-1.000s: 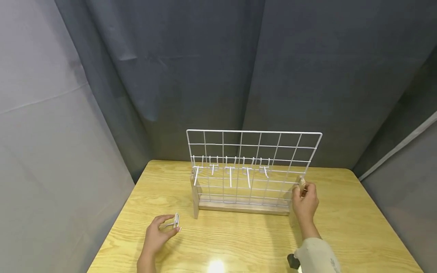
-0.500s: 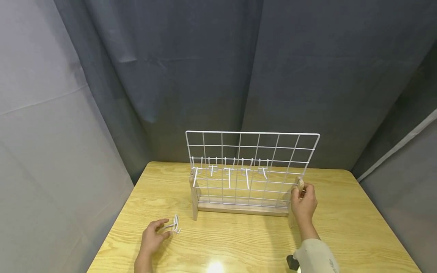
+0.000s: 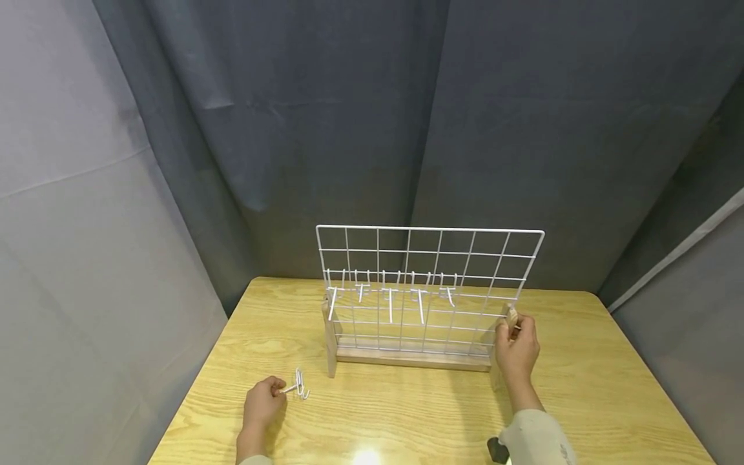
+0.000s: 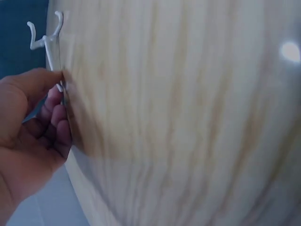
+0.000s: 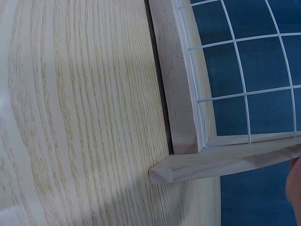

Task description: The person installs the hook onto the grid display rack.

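A white wire hook (image 3: 299,385) is pinched by its straight prong between thumb and fingers of my left hand (image 3: 261,407), left of the rack and above the table. In the left wrist view, the hook's (image 4: 51,47) two bent ends point away from the hand. My right hand (image 3: 517,352) grips the right wooden upright (image 3: 511,318) of a rack. The rack has a white wire grid (image 3: 453,250) on a wooden base (image 3: 413,359). Several white hooks (image 3: 391,307) hang in a row on the grid. Only a bit of the right hand shows in the right wrist view.
The rack's left upright (image 3: 331,339) stands on the wood-grain table (image 3: 407,413). Behind the table hangs a dark grey curtain (image 3: 349,129). Paler fabric walls (image 3: 75,258) flank both sides. A small black object (image 3: 497,450) sits beside the right sleeve.
My left hand has shifted its hold on the hook, from fingers spread around its frame to pinching the straight prong. The right hand stays on the upright.
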Demonstrator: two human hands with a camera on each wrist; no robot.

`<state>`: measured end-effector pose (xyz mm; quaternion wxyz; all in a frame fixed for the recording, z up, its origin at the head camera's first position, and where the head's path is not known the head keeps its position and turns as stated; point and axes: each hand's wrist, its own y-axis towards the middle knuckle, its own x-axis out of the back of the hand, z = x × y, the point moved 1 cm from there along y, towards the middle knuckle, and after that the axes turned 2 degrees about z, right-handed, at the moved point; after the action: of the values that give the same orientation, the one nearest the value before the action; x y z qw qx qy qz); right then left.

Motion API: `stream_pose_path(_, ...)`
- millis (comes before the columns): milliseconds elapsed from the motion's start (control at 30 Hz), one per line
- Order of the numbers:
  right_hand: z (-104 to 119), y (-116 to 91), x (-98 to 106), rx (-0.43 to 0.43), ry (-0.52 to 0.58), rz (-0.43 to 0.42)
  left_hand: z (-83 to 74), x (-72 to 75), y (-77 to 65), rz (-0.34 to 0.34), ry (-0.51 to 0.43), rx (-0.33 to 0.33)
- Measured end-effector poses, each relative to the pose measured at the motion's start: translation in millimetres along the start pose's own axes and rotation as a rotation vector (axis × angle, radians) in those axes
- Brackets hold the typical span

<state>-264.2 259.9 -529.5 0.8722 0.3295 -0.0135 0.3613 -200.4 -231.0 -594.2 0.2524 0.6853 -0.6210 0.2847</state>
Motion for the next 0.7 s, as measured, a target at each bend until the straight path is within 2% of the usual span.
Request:
stream_pose_path(200, 0, -2, -2, 0.006, 0.000, -0.007, -6.0, -2.0, -11.6, 0.013, 0.016, 0.039)
stream_pose_path(300, -1, -2, -2, 0.007, -0.005, -0.011, -6.6, -3.9, -14.2, 0.006, 0.004, 0.034)
stream_pose_path(533, -2, -1, -2, 0.019, -0.003, -0.019, -4.3, -9.0, -10.2, -0.093, -0.067, 0.026)
stream_pose_path(700, -1, 0, -2, 0.028, 0.001, -0.024, -1.5, -13.9, -5.8, -0.114, -0.081, 0.001)
